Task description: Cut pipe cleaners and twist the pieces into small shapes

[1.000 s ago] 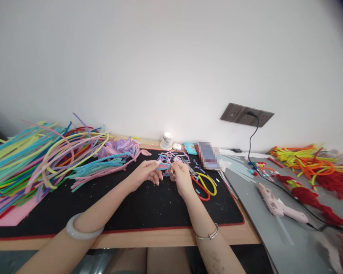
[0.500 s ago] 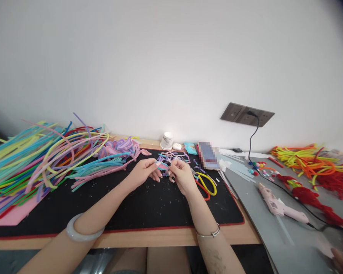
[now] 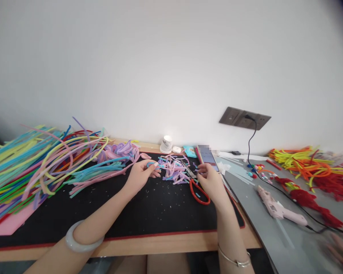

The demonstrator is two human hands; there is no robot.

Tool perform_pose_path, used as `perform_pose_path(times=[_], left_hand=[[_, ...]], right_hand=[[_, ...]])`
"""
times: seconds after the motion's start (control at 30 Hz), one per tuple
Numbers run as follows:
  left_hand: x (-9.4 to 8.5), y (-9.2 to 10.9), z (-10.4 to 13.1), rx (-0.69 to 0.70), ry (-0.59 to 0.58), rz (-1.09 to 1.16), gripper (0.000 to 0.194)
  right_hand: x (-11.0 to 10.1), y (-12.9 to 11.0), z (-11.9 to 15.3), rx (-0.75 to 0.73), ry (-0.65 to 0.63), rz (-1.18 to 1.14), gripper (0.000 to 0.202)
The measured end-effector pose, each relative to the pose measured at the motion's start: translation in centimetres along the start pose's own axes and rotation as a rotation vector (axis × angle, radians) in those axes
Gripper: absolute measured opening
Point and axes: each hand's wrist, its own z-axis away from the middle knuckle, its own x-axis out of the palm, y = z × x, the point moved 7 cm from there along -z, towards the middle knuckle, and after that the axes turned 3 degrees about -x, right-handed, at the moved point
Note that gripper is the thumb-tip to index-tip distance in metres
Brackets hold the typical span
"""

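A short blue pipe cleaner piece [image 3: 152,164] is pinched between the thumb and fingers of my left hand [image 3: 141,176], above the black mat. My right hand [image 3: 212,184] has its fingers curled over the handle end of a pair of scissors, hiding the yellow handle. The red handle loop [image 3: 200,202] shows below that hand, and the metal blades [image 3: 188,168] point away to the left. Between my hands lies a heap of short pink, purple and blue pipe cleaner pieces [image 3: 175,170].
Long colourful pipe cleaners [image 3: 51,163] pile up at left. Behind the heap stand a white cup [image 3: 166,144] and a small white case [image 3: 176,150]; a phone [image 3: 208,158] lies to their right. On the grey table are a glue gun [image 3: 280,207], its cord, and another person's blurred hand [image 3: 341,247].
My right hand has left the blue piece and moved right onto the scissors. My left hand keeps the piece and has shifted slightly left. The heap is now uncovered.
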Motion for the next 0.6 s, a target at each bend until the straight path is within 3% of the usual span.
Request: perform_pose_path(times=[0.1, 0.3, 0.43, 0.6], left_hand=[[-0.1, -0.2, -0.1, -0.040, 0.016, 0.015, 0.033], [0.3, -0.8, -0.1, -0.115, -0.053, 0.072, 0.040], [0.3, -1.3, 0.0, -0.162, -0.069, 0.131, 0.042], [0.2, -1.7, 0.0, -0.198, -0.059, 0.198, 0.035]], right_hand=[[-1.1, 2.9, 1.2, 0.063, -0.123, 0.223, 0.033], [0.8, 4.7, 2.0, 0.146, -0.291, 0.453, 0.034], [0.6, 4.3, 0.9, 0.169, -0.309, 0.418, 0.014], [-1.7, 4.0, 0.7, 0.241, -0.208, 0.187, 0.014]])
